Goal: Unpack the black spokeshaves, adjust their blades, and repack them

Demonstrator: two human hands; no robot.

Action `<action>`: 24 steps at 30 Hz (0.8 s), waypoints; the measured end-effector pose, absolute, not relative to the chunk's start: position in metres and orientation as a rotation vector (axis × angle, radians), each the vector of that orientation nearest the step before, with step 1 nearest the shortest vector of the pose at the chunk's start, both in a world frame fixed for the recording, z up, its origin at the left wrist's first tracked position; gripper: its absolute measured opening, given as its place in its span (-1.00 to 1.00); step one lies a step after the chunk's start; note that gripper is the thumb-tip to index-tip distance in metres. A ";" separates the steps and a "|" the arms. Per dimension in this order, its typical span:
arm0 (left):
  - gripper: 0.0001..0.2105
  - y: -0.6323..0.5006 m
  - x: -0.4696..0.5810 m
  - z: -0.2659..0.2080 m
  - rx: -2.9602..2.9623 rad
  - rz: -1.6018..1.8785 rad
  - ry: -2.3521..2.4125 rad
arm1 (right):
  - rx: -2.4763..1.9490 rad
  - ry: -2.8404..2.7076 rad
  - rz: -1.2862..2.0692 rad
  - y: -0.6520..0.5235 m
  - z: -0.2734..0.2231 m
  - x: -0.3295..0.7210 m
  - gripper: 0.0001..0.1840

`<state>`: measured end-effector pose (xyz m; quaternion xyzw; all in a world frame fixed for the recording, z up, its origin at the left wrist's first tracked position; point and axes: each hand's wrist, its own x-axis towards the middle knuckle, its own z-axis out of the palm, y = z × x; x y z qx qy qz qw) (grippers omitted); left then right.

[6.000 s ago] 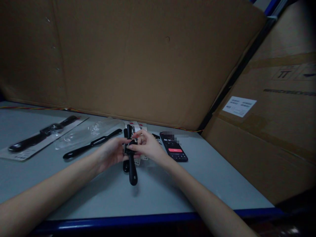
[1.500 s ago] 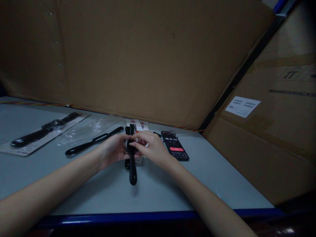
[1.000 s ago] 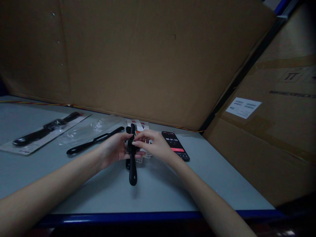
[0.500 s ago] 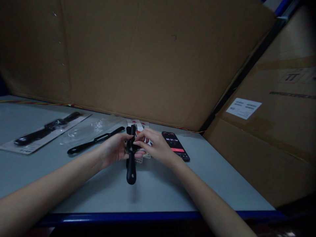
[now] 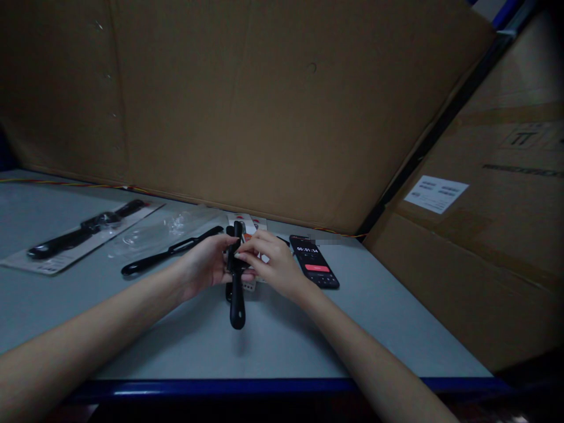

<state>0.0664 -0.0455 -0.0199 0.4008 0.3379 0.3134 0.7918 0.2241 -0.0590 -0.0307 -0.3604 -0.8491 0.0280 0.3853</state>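
In the head view, the tool point(image 5: 237, 286), held above the worktop point(image 5: 299, 343), seems best kept steady by the left hand point(image 5: 206, 267), its grip clamped around the middle, while the right hand point(image 5: 278, 265) works there lightly, fingertips nearly together, though whether pinching it I cannot tell.

Black tool point(image 5: 237, 291) partly behind fingers point(image 5: 257, 242)

A cardboard sheet point(image 5: 264, 117) lines the grey table point(image 5: 396, 311) at far. A box point(image 5: 445, 264) stands right. Light is dim.
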 end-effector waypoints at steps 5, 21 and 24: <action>-0.78 -0.046 0.067 -0.019 0.851 0.682 0.732 | -0.960 -2.188 0.026 -0.057 -0.030 0.227 -0.92; -0.77 -0.053 0.070 -0.016 0.864 0.671 0.773 | -1.088 -2.105 0.318 -0.062 -0.031 0.219 -0.88; -0.75 -0.052 0.070 -0.016 0.869 0.677 0.756 | -1.074 -2.086 0.280 -0.062 -0.031 0.219 -0.88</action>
